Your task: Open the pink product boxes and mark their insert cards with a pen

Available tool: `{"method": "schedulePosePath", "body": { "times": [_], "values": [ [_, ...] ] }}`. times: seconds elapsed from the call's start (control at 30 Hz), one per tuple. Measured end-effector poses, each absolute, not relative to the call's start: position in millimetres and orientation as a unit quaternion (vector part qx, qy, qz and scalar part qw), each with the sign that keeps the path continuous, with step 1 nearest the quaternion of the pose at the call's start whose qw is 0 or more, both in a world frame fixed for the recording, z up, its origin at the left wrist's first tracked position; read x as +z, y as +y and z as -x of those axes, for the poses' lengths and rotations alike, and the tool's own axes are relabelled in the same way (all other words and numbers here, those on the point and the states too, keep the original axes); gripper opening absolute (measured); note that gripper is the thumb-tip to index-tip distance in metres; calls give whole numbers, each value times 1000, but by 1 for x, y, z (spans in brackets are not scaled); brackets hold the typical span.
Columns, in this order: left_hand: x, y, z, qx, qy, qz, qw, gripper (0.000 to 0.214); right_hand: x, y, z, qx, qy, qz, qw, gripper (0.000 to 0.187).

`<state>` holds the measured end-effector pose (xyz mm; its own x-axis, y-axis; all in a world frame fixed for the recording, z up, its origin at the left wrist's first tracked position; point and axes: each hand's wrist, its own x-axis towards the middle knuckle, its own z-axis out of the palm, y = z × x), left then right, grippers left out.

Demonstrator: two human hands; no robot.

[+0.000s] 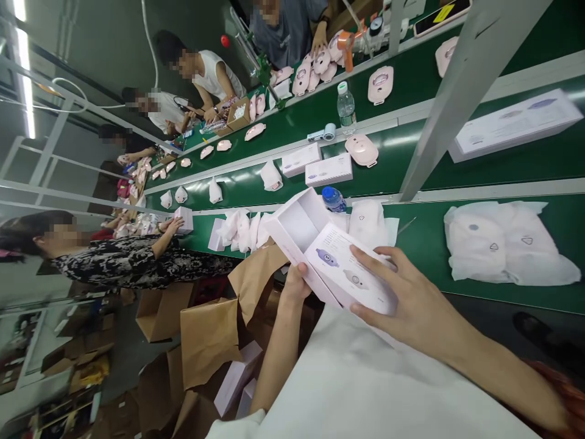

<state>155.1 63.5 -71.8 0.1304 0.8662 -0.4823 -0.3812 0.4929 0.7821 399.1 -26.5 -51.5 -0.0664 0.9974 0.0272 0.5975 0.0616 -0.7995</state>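
Note:
Both my hands hold an open white product box [320, 250] just above my lap, at the near edge of the green conveyor table [425, 231]. My left hand [295, 283] grips the box's lower edge with the thumb on top. My right hand [402, 292] wraps over the printed lid, fingers spread across it. The box's far end is open and its inside looks empty. Pink devices in white bags [507, 247] lie on the table to the right.
More white boxes [328, 169], bagged items [237, 228], two water bottles [346, 107] and pink devices [361, 149] lie along the green belts. A grey metal post [452, 91] slants across. Several other people work along the line at left. Brown cartons [208, 332] stand on the floor.

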Motion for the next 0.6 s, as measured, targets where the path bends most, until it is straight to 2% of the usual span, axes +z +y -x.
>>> {"method": "schedulePosePath", "body": {
  "times": [0.13,0.23,0.3,0.4,0.43,0.53,0.6],
  "values": [
    [-75,59,-174,481,506,-201,687,89,-49,-27,-397,216,-646,553,479,44],
    [-79,46,-195,474,518,-129,700,76,-44,-26,-390,107,-614,497,604,34],
    [-81,34,-208,441,509,-82,735,72,-42,-23,-381,76,-587,499,633,31],
    [-81,20,-212,410,490,-51,768,80,-45,-9,-380,166,-555,532,618,32],
    [-80,19,-209,411,490,-51,767,84,-50,-1,-386,206,-541,555,597,37],
    [-72,22,-194,413,489,-67,765,93,-82,33,-423,278,-489,664,492,56],
    [-62,26,-188,401,473,-90,779,100,-112,59,-452,291,-484,711,419,50]
  ]
}}
